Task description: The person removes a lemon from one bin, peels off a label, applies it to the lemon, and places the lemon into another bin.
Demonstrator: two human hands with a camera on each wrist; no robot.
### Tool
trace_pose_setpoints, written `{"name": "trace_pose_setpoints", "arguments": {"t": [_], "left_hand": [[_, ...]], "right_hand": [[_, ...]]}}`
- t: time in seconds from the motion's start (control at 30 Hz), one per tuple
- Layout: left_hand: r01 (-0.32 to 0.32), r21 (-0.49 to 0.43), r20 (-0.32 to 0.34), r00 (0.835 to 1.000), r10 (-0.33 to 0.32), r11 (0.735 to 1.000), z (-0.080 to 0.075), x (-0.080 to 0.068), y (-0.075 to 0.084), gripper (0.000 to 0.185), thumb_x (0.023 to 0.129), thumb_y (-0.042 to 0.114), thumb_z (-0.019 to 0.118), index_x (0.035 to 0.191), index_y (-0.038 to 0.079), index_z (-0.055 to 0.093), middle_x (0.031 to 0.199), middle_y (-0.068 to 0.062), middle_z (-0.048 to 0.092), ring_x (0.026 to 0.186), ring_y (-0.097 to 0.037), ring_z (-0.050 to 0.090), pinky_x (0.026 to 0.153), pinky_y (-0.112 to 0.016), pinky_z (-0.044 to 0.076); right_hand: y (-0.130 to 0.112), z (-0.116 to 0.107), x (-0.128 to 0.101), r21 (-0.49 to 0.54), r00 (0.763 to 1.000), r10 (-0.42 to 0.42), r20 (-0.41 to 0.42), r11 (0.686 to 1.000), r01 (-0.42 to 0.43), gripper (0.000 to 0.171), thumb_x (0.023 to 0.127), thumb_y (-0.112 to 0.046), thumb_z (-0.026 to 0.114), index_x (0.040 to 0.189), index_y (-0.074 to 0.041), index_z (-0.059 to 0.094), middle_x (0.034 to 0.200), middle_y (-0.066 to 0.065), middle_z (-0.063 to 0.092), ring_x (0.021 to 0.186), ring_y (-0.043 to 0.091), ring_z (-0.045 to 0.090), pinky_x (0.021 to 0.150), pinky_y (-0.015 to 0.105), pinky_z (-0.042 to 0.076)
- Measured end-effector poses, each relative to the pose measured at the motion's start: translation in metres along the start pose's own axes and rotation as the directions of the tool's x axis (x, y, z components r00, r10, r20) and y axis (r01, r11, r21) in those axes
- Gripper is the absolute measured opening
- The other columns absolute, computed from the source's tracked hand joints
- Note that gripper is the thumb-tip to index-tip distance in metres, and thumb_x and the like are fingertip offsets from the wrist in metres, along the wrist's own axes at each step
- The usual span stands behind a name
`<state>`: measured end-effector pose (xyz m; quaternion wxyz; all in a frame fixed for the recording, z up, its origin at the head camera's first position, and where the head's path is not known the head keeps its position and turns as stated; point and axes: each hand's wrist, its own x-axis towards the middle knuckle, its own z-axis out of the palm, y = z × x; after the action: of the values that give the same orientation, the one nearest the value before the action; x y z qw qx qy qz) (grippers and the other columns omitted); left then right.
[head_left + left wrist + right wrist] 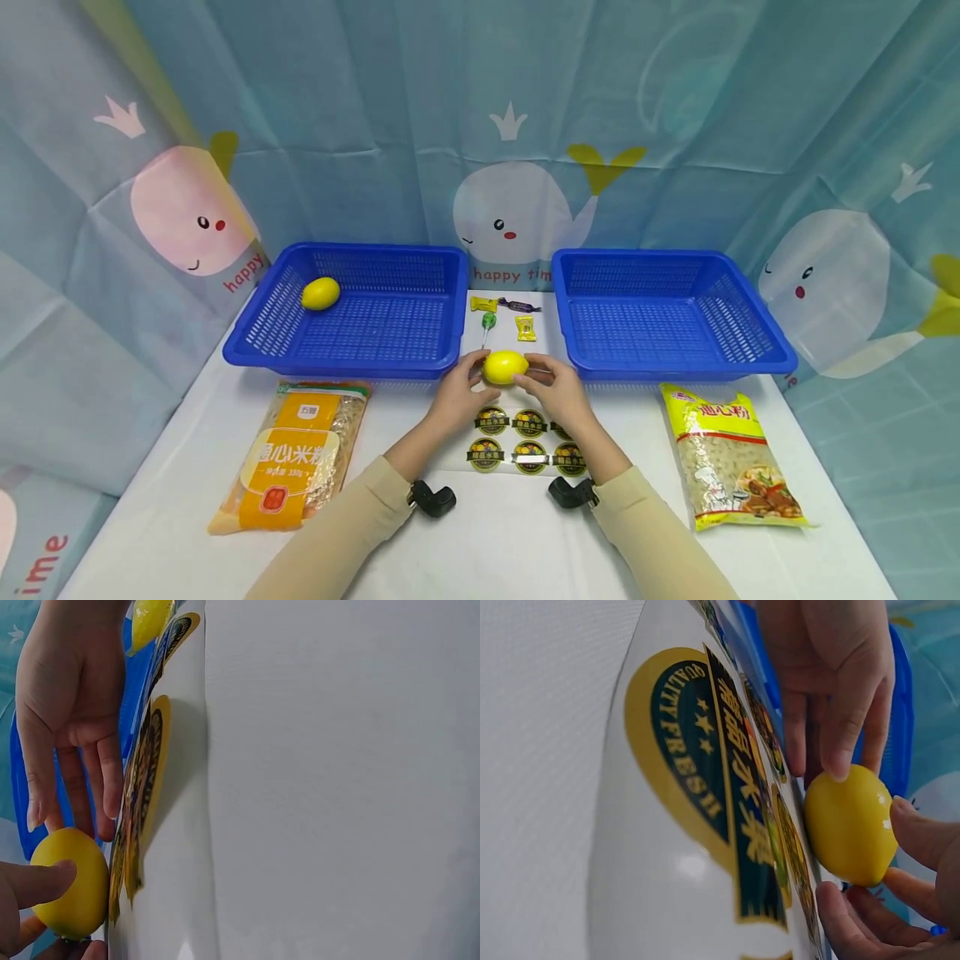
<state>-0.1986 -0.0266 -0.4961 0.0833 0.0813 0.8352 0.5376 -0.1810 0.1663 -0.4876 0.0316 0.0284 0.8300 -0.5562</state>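
A yellow lemon (505,367) (71,881) (851,825) is held just above the white table, between the two blue baskets. My left hand (463,387) (22,889) (832,682) grips its left side with thumb and fingers. From the right, my right hand (552,387) (71,712) (926,851) holds its other end with its fingertips. Right under the hands lies a glossy sheet of round black-and-gold stickers (525,454) (146,772) (697,772). A second lemon (320,293) sits in the far left corner of the left basket (300,357).
The right blue basket (675,367) holds nothing I can see. Wrapped candies (526,327) and a green lollipop (488,321) lie between the baskets. An orange noodle packet (300,454) lies front left, a yellow one (723,462) front right. A whale-print cloth hangs behind.
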Motion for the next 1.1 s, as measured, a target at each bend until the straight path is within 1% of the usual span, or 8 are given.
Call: {"name": "trace_pose_setpoints", "arguments": {"t": [0.13, 0.3, 0.4, 0.5, 0.63, 0.83, 0.97, 1.1], "left_hand": [[0.018, 0.013, -0.009, 1.0, -0.018, 1.0, 0.001, 0.001, 0.001, 0.072, 0.087, 0.008, 0.078, 0.15, 0.014, 0.045, 0.156, -0.014, 0.042, 0.135, -0.035, 0.053, 0.105, -0.036, 0.05], [0.004, 0.039, -0.012, 1.0, -0.004, 0.999, 0.001, -0.002, 0.007, 0.07, 0.087, 0.004, 0.077, 0.15, 0.01, 0.046, 0.153, -0.017, 0.045, 0.128, -0.033, 0.059, 0.099, -0.031, 0.054], [-0.006, 0.054, -0.014, 1.0, 0.007, 0.999, 0.001, -0.004, 0.01, 0.069, 0.087, 0.002, 0.076, 0.149, 0.009, 0.047, 0.149, -0.018, 0.047, 0.123, -0.033, 0.063, 0.096, -0.03, 0.056], [0.0, 0.069, -0.01, 1.0, 0.0, 0.998, 0.001, -0.004, 0.011, 0.069, 0.088, 0.003, 0.076, 0.15, 0.01, 0.046, 0.15, -0.017, 0.047, 0.124, -0.034, 0.062, 0.097, -0.032, 0.055], [0.03, 0.079, -0.007, 1.0, -0.029, 0.996, 0.0, -0.002, 0.007, 0.072, 0.089, 0.006, 0.075, 0.153, 0.014, 0.043, 0.152, -0.016, 0.045, 0.125, -0.035, 0.061, 0.098, -0.035, 0.055], [0.045, 0.07, -0.009, 0.999, -0.044, 0.997, -0.001, 0.0, 0.004, 0.074, 0.089, 0.009, 0.075, 0.154, 0.016, 0.041, 0.146, -0.016, 0.053, 0.122, -0.035, 0.063, 0.099, -0.038, 0.055], [0.05, 0.068, -0.018, 0.999, -0.049, 0.996, -0.001, 0.001, 0.006, 0.072, 0.09, 0.01, 0.075, 0.153, 0.015, 0.042, 0.142, -0.016, 0.056, 0.12, -0.033, 0.064, 0.099, -0.037, 0.055], [0.028, 0.071, -0.023, 0.999, -0.026, 0.997, 0.0, -0.002, 0.008, 0.069, 0.089, 0.008, 0.075, 0.151, 0.009, 0.045, 0.134, -0.018, 0.058, 0.117, -0.032, 0.066, 0.096, -0.034, 0.057]], "right_hand": [[0.001, 0.0, -0.001, -0.007, 1.0, -0.013, 0.008, 1.0, 0.013, 0.051, 0.092, -0.031, 0.075, 0.138, -0.013, 0.06, 0.134, 0.012, 0.065, 0.119, 0.03, 0.066, 0.088, 0.034, 0.06], [0.001, 0.0, -0.004, 0.001, 0.999, -0.031, 0.015, 1.0, 0.031, 0.053, 0.091, -0.03, 0.076, 0.138, -0.01, 0.06, 0.134, 0.015, 0.064, 0.116, 0.032, 0.067, 0.086, 0.034, 0.061], [0.0, -0.001, -0.006, -0.014, 1.0, -0.028, 0.012, 1.0, 0.028, 0.054, 0.091, -0.03, 0.076, 0.139, -0.011, 0.06, 0.135, 0.015, 0.064, 0.116, 0.031, 0.068, 0.086, 0.035, 0.061], [0.0, -0.001, -0.006, -0.02, 1.0, -0.022, 0.009, 1.0, 0.022, 0.055, 0.091, -0.03, 0.076, 0.14, -0.011, 0.059, 0.136, 0.014, 0.063, 0.118, 0.031, 0.067, 0.087, 0.036, 0.061], [0.001, -0.001, -0.005, -0.01, 1.0, -0.005, 0.014, 1.0, 0.005, 0.058, 0.091, -0.031, 0.077, 0.142, -0.012, 0.057, 0.139, 0.014, 0.061, 0.12, 0.031, 0.066, 0.089, 0.035, 0.06], [-0.001, -0.001, -0.003, -0.01, 1.0, 0.005, 0.017, 1.0, -0.005, 0.059, 0.09, -0.029, 0.078, 0.143, -0.012, 0.056, 0.138, 0.016, 0.061, 0.121, 0.032, 0.065, 0.091, 0.038, 0.059], [-0.001, 0.001, 0.001, -0.072, 1.0, -0.003, 0.007, 0.997, 0.003, 0.064, 0.091, -0.031, 0.077, 0.147, -0.012, 0.051, 0.133, 0.015, 0.064, 0.118, 0.03, 0.067, 0.091, 0.039, 0.059], [-0.004, 0.001, -0.002, -0.139, 1.0, -0.003, 0.009, 0.99, 0.005, 0.062, 0.091, -0.028, 0.077, 0.145, -0.009, 0.053, 0.123, 0.013, 0.067, 0.112, 0.028, 0.069, 0.089, 0.038, 0.06]]}}
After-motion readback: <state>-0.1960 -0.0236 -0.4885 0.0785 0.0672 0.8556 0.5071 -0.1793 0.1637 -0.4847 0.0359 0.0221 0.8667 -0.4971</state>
